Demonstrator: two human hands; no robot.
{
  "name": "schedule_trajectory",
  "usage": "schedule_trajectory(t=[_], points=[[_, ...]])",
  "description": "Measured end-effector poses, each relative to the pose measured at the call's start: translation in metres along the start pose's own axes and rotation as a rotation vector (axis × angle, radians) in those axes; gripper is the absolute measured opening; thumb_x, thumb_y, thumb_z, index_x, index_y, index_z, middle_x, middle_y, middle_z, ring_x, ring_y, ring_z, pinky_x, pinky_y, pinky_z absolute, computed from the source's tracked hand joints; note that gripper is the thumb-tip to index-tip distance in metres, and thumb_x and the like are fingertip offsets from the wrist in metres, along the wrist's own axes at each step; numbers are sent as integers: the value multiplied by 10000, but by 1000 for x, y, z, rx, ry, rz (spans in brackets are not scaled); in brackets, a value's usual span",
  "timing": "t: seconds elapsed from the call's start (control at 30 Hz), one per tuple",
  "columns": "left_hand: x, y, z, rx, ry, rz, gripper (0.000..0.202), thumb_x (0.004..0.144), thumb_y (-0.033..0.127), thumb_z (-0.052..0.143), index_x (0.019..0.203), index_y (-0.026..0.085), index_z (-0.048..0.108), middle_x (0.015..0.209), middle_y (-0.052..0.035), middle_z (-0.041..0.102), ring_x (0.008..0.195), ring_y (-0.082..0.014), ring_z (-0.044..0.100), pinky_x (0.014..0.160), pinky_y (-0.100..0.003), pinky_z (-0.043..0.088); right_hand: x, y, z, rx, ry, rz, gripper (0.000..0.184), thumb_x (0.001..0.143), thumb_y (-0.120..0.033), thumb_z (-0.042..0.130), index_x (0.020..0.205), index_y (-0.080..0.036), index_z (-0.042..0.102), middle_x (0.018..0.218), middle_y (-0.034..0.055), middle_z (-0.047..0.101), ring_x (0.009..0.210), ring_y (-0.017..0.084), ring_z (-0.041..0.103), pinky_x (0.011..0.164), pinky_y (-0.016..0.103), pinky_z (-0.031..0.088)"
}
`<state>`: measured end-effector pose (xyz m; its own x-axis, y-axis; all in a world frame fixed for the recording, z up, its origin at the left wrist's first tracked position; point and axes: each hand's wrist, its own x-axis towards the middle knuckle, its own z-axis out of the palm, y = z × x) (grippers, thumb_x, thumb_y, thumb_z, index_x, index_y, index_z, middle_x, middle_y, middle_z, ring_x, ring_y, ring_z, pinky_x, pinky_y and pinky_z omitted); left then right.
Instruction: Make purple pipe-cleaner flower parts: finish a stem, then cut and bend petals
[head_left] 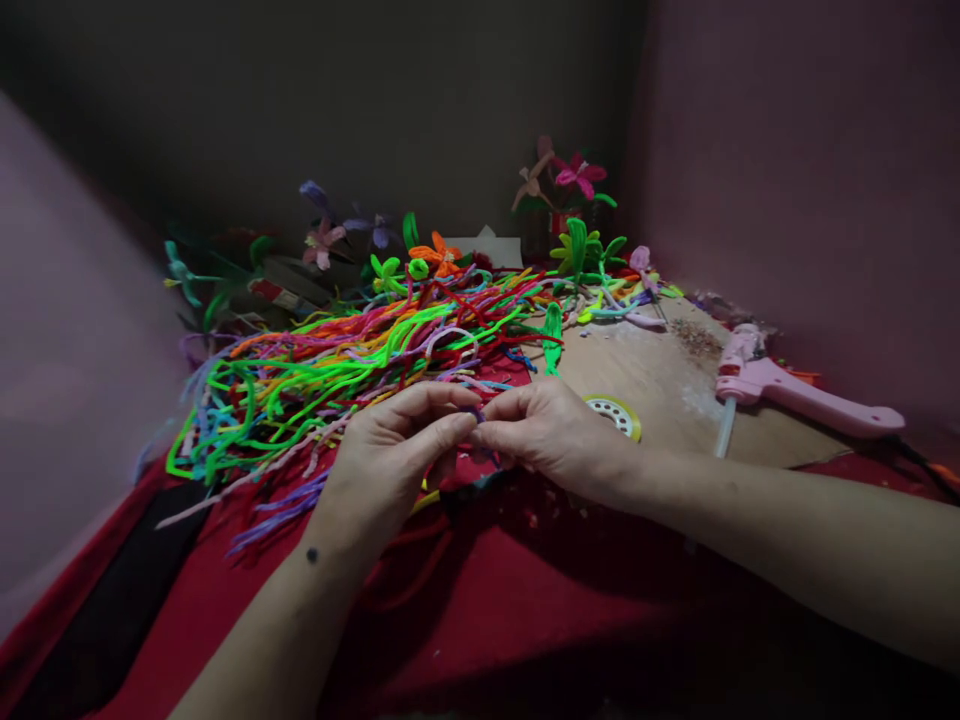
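We've got left hand point(386, 450) and right hand point(559, 435) both pinched, thumb to forefinger, on a small dark-purple piece point(477, 414); mostly hidden, sits between both hands. From it, dim red-marked container point(559, 223) at 1 o'clock, pink flower point(580, 176) above; contents too dark to tell.

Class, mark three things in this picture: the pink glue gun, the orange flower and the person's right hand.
Pink glue gun point(792, 389): head view, on its handle.
Orange flower point(441, 258): head view, on its petals.
Right hand point(559, 432): head view, on its back.
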<state>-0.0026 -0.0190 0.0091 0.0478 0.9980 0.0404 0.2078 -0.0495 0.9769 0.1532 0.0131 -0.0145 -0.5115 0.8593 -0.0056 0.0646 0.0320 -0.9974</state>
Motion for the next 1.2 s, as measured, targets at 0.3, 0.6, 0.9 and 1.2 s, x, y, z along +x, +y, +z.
schedule_trajectory(t=[0.3, 0.6, 0.9, 1.2], points=[[-1, -6, -8, 587, 8, 342, 89, 784, 225, 584, 727, 167, 618, 658, 12, 589, 582, -90, 505, 548, -204, 385, -1, 1, 3, -97, -91, 65, 149, 742, -249, 566, 648, -138, 599, 498, -54, 430, 439, 54, 345, 415, 204, 243], [0, 0, -4, 312, -18, -28, 173, 773, 334, 588, 734, 165, 591, 528, 40, 508, 437, -75, 414, 404, -188, 315, 1, -1, 1, -94, -51, 44, 164, 744, -233, 601, 636, -112, 629, 515, -31, 474, 475, 54, 359, 453, 203, 260], [-1, -7, 0, -104, -8, -135, 212, 744, 310, 640, 631, 165, 534, 435, 69, 399, 375, -34, 294, 361, -154, 209, -1, -6, 3, -199, -51, 23, 227, 778, -231, 588, 578, -124, 588, 479, -41, 438, 449, 51, 347, 429, 201, 253], [5, -10, 0, -18, -32, -195, 234, 725, 339, 663, 638, 156, 545, 435, 41, 490, 372, -48, 378, 368, -158, 262, 4, 1, -1, -196, 30, -48, 248, 770, -234, 584, 548, -125, 567, 481, -42, 432, 467, 58, 341, 451, 221, 247]])
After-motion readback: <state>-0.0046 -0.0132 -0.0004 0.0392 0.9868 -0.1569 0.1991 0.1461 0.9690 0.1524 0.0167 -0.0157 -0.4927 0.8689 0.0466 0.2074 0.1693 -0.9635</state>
